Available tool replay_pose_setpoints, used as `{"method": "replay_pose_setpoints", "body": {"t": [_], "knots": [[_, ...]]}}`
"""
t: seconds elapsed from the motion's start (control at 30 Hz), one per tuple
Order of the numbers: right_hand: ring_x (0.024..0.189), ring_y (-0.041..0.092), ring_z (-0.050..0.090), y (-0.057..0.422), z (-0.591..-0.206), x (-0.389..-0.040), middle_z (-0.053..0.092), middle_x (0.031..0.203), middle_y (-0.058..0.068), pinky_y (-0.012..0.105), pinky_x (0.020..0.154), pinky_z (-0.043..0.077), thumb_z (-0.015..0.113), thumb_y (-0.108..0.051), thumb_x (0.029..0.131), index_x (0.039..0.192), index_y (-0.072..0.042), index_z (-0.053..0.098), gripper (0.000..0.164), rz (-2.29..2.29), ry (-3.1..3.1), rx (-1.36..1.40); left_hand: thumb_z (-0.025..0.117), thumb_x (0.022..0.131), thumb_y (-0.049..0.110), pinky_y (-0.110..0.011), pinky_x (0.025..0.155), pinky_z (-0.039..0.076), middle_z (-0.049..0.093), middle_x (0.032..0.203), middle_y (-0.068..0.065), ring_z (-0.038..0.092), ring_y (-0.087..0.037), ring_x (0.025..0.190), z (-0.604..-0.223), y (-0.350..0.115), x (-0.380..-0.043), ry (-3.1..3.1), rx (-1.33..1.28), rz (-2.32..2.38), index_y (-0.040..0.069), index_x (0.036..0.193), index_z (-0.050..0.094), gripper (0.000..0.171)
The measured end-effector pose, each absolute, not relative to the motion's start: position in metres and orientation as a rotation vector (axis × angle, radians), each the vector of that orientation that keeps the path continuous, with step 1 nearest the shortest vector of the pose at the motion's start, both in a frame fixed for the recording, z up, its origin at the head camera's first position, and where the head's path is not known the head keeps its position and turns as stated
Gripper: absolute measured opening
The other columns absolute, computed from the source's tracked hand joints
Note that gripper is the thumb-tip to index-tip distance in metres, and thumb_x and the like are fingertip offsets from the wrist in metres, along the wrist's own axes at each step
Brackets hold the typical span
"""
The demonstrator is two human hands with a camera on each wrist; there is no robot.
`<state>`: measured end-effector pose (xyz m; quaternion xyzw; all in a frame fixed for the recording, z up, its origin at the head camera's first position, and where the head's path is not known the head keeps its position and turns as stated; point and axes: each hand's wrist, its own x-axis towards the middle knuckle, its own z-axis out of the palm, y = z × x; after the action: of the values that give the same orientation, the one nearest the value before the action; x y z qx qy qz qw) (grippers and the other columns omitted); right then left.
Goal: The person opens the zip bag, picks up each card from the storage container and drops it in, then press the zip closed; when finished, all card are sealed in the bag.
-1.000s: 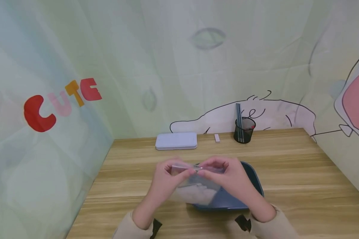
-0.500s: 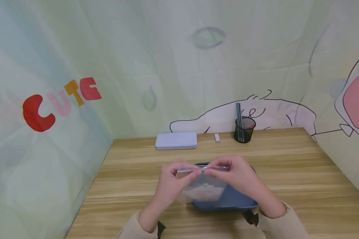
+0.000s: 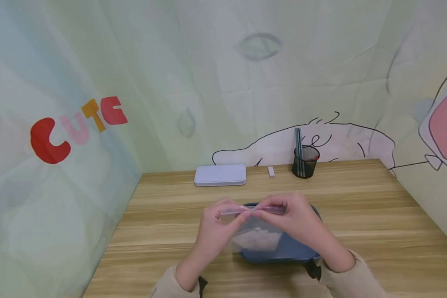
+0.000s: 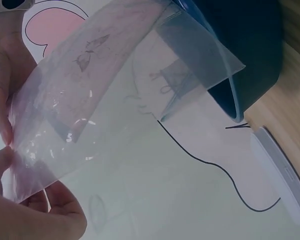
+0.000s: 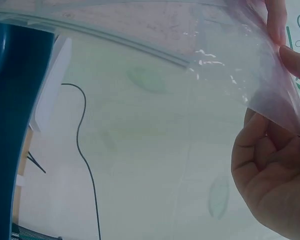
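Note:
A clear plastic bag (image 3: 258, 225) hangs upright between my two hands, with pale flat pieces lying in its lower part. My left hand (image 3: 217, 227) pinches the bag's top edge between thumb and fingers. Right beside it, my right hand (image 3: 298, 215) pinches the same edge, the two thumb tips close together at the middle. Behind and below the bag stands a dark blue bin (image 3: 299, 250), partly hidden by bag and hands. In the left wrist view the bag's lower corner overlaps the bin's rim (image 4: 234, 95).
Along the back of the wooden table (image 3: 160, 223) lie a pale flat case (image 3: 220, 175) and a small white block (image 3: 271, 172). A black mesh cup (image 3: 306, 165) holding pencils stands to their right. A printed cloth (image 3: 152, 82) hangs behind.
Both hands have moved a little to the right with the bag over the last second, and the thumbs stay together at its top edge. Little differs from half a second ago.

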<state>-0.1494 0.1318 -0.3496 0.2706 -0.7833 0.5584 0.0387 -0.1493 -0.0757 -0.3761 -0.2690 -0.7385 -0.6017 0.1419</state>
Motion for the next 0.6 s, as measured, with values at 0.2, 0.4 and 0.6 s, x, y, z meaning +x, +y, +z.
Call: {"method": "replay_pose_setpoints", "body": {"t": [0.2,0.4,0.6], "knots": [[0.079,0.012,0.068,0.130,-0.352,-0.150,0.070,0.084,-0.007,0.029,0.067,0.058,0.075,-0.015,0.084,0.086,-0.016,0.075,0.003,1.679,-2.385,0.828,0.075,0.084,0.019,-0.032,0.080,0.053,0.069,0.088,0.007,0.062,-0.016,0.086,-0.376,-0.074,-0.148,-2.131,-0.787,-1.696,0.013,0.090,0.074,0.008],[0.076,0.010,0.067,0.127,-0.352,-0.147,0.069,0.080,-0.013,0.027,0.065,0.058,0.074,-0.025,0.085,0.083,-0.017,0.075,0.008,1.574,-2.387,0.816,0.075,0.084,0.017,-0.032,0.081,0.053,0.068,0.089,0.006,0.062,-0.016,0.087,-0.377,-0.074,-0.146,-2.124,-0.772,-1.688,0.013,0.090,0.073,0.007],[0.075,0.011,0.068,0.131,-0.349,-0.148,0.070,0.081,-0.010,0.029,0.064,0.058,0.075,-0.031,0.083,0.083,-0.020,0.075,0.012,1.614,-2.436,0.771,0.076,0.081,0.005,-0.033,0.081,0.052,0.069,0.084,0.003,0.061,-0.016,0.085,-0.356,-0.074,-0.135,-2.141,-0.710,-1.663,0.006,0.087,0.074,0.006]]}}
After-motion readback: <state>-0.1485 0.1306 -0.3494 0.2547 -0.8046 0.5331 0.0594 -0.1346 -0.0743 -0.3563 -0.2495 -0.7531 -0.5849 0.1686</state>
